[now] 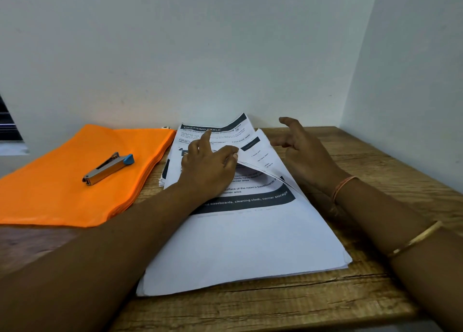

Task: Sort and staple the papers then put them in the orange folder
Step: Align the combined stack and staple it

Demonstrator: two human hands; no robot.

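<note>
A stack of printed papers (240, 241) lies on the wooden table in front of me. My left hand (208, 169) rests flat on the stack's upper part, index finger stretched toward the top sheet's heading, thumb tip against the edge of a few raised sheets (263, 161). These sheets curl up from the stack's right side. My right hand (303, 156) hovers just right of them, fingers loosely spread and holding nothing. The orange folder (62, 194) lies flat to the left, touching the stack's far corner. A metal stapler (107, 169) with a blue end lies on the folder.
The wooden table (380, 171) stands in a corner, with a white wall right behind the papers and another on the right. Its front edge runs close below the stack. A dark window edge (7, 124) shows at far left.
</note>
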